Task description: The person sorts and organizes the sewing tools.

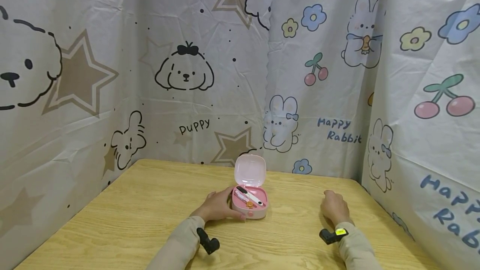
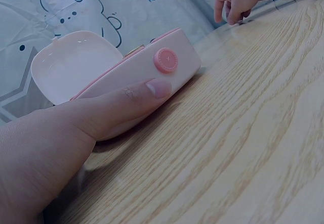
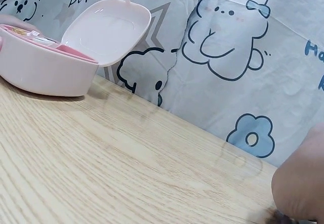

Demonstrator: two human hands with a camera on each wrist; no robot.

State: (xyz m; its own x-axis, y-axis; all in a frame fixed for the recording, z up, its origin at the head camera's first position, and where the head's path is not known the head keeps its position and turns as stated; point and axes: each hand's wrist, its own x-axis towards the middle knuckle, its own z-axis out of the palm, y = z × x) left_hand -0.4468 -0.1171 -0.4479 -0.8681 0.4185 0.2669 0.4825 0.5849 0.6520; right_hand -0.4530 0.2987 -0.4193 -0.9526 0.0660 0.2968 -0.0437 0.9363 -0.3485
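A small pale pink box (image 1: 258,213) stands on the table, its hinged lid (image 1: 250,171) tipped up at the back. My left hand (image 1: 215,206) holds the box at its left side; in the left wrist view the thumb (image 2: 121,102) lies along the front wall below a round pink button (image 2: 165,60). Inside the box lie a white stick with dark parts (image 1: 252,197), a thinner pinkish item (image 1: 241,195) and a small orange piece (image 1: 249,205). My right hand (image 1: 335,207) rests on the table to the right, apart from the box, fingers loosely curled and holding nothing.
The wood-grain table (image 1: 168,182) spreads around both hands. Printed curtains (image 1: 187,107) with puppies, rabbits, stars and flowers hang behind it and on both sides. A black wrist device (image 1: 207,241) sits on the left sleeve, and another (image 1: 330,236) on the right.
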